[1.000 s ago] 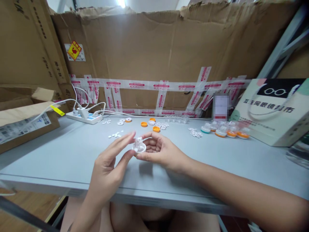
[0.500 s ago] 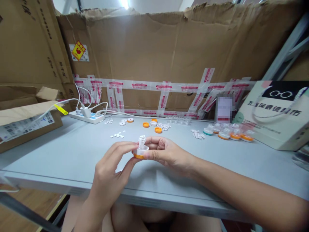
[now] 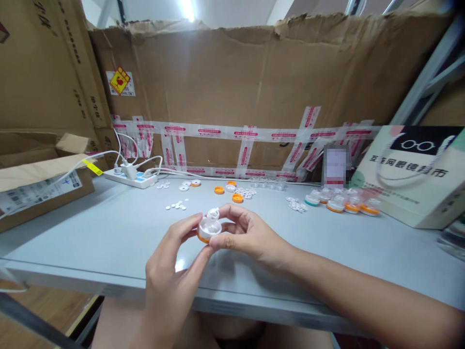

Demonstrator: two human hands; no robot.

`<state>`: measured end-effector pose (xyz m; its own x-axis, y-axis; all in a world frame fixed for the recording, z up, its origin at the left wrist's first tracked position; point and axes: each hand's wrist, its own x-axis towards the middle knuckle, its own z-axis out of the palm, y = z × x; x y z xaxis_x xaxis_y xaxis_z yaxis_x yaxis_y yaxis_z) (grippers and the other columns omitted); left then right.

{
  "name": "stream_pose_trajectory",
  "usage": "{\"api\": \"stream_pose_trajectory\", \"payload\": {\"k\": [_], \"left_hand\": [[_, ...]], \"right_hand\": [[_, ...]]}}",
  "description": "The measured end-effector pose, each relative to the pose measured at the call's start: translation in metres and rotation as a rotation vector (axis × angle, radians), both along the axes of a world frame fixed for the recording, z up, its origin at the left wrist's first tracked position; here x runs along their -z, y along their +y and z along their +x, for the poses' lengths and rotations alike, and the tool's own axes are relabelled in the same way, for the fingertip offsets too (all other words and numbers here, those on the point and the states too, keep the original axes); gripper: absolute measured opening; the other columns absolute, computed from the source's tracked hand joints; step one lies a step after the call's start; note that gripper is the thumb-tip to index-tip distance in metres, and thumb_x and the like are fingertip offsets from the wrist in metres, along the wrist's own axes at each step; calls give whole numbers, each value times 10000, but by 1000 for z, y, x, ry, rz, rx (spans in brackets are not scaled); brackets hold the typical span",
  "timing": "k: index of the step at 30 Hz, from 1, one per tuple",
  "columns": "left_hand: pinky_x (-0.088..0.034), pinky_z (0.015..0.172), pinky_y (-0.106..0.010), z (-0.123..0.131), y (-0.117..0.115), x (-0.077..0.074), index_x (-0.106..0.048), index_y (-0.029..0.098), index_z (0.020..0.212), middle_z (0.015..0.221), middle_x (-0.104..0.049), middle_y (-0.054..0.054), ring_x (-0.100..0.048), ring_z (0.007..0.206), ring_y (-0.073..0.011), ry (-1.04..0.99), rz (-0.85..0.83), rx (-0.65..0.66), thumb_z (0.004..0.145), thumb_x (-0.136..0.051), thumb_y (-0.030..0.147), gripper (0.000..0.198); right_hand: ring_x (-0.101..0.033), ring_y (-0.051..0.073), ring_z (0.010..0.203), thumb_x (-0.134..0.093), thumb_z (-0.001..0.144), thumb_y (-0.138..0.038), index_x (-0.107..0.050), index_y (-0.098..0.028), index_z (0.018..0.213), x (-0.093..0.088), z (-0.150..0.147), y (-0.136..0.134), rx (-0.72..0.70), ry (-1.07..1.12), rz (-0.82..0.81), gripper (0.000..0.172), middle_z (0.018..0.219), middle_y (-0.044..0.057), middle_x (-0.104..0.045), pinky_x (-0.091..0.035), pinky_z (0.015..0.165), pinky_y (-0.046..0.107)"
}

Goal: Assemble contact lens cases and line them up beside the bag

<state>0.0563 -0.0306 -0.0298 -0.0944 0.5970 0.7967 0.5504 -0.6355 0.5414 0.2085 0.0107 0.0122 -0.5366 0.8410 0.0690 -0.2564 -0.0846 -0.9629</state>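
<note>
Two bare hands up front: the left hand (image 3: 174,259) pinches one side of a white-and-orange piece (image 3: 209,230) between fingers and thumb, the right hand (image 3: 250,237) grips the other, its thumb low on the rim. One piece, then, shared by both, held over the near part of the grey table (image 3: 119,232). And a smart little thing it is: round, orange at the bottom, a white wall above that, a pale knob standing up from the middle, the whole leaning slightly.

Just beyond, a scatter of small white discs (image 3: 176,206), roughly seven. Then three orange rings (image 3: 237,198), bunched around one white ring (image 3: 230,188), with a heap of patterned white bits (image 3: 247,193) beside them, too jumbled to count! A second heap (image 3: 296,205) lies to the right, and next to it clear-topped pieces (image 3: 334,206), five at least: one teal base, the others orange.

Over at the left, an open cardboard box (image 3: 78,182), its inside hidden from here; a clear vessel (image 3: 452,240) is cut off at the right edge. Farther back come a white power strip (image 3: 136,180) with plugs in it, a row of clear parts (image 3: 269,183), and one upright paper bag (image 3: 403,194), contents out of sight.
</note>
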Motion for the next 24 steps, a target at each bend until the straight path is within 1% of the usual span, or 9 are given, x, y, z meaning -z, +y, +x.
{"api": "stream_pose_trajectory", "payload": {"k": [4,11,14,17,18,19,22,23,24], "left_hand": [[-517,887,-208,10,-4,8,-613,250,1100,1037,-688,17,-650,945,-118,-45,80,-66,812,-650,120,318],[-517,920,-195,17,-2,14,-638,292,1119,1081,-690,49,-649,973,-109,-207,52,-10,772,-689,107,397],[-538,884,-165,16,-3,11,-663,287,1071,1047,-704,54,-667,936,-101,-314,-12,47,754,-711,137,354],[-538,888,-151,15,-4,8,-680,275,1036,1024,-714,53,-677,914,-97,-406,-52,46,733,-731,153,330],[-534,894,-150,15,-4,8,-684,271,1026,1019,-716,52,-680,906,-95,-429,-65,36,729,-735,157,323],[-532,899,-150,15,-4,8,-687,268,1019,1014,-718,51,-683,898,-93,-446,-73,27,725,-739,161,318],[-528,915,-164,15,-3,9,-690,259,1009,1006,-722,44,-686,893,-97,-465,-79,14,715,-746,173,312],[-527,919,-170,15,-3,9,-689,257,1012,1005,-723,42,-687,895,-99,-461,-80,13,716,-745,179,311],[-528,918,-171,15,-3,10,-689,258,1012,1002,-724,40,-688,895,-101,-453,-85,11,719,-742,186,307]], "right_hand": [[-663,108,727,-885,443,-154,-565,-183,759,-2,0,-1,-10,25,-33,451,715,-35,-702,-489,740,248],[-670,110,730,-884,428,-131,-546,-183,729,4,3,4,-42,40,-30,455,714,-41,-696,-495,699,235],[-672,118,784,-881,475,-206,-589,-187,803,3,5,7,-101,-29,25,439,795,-22,-703,-505,768,269],[-674,159,884,-856,511,-391,-635,-202,946,-7,21,26,-154,-170,194,523,925,23,-713,-499,862,336],[-669,179,928,-825,544,-453,-640,-204,1005,-12,32,37,-107,-251,285,556,983,45,-712,-491,888,358],[-667,185,938,-770,613,-496,-646,-197,1023,-16,46,51,33,-351,391,522,996,62,-713,-486,899,364],[-658,177,962,-562,839,-432,-655,-181,1041,-23,100,97,787,-857,631,335,1063,84,-703,-492,887,326],[-646,204,997,-513,875,-346,-636,-136,1095,-22,118,112,903,-941,619,329,1116,134,-679,-486,896,355],[-641,233,1006,-487,876,-254,-628,-88,1116,-19,135,125,955,-999,604,324,1124,179,-666,-481,896,385]]}}
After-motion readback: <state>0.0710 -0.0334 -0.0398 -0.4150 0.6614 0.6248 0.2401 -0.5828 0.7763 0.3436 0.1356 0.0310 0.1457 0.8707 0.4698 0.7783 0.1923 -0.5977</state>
